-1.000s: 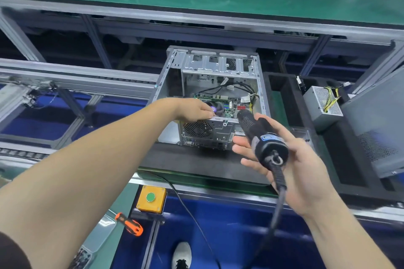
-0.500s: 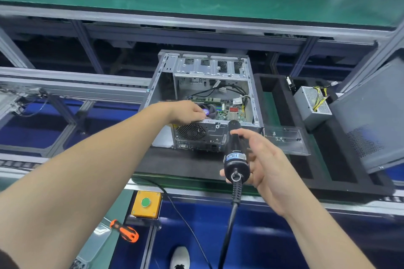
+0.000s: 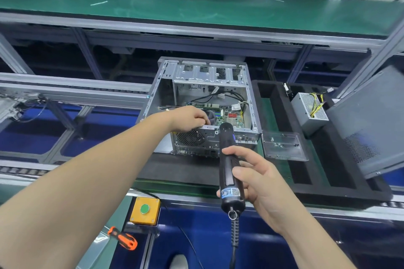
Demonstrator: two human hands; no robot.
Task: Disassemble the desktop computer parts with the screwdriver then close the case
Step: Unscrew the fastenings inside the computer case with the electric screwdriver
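Observation:
An open grey desktop case (image 3: 209, 74) lies on a black foam tray, its green motherboard (image 3: 231, 117) and cables showing inside. My left hand (image 3: 190, 119) reaches over the case's near edge with fingers curled down beside the round fan; what they touch is hidden. My right hand (image 3: 255, 179) grips a black corded electric screwdriver (image 3: 228, 166), which points away from me with its tip at the case's near top rail.
A clear plastic tray (image 3: 282, 145) with screws sits right of the case. A grey power supply (image 3: 309, 111) and the grey side panel (image 3: 371, 120) stand further right. A yellow box with a green button (image 3: 144, 211) and an orange-handled screwdriver (image 3: 123, 238) lie near me.
My right hand has turned the electric screwdriver from slanting to pointing straight at the case and moved its tip onto the near rail. My left hand stays at the fan.

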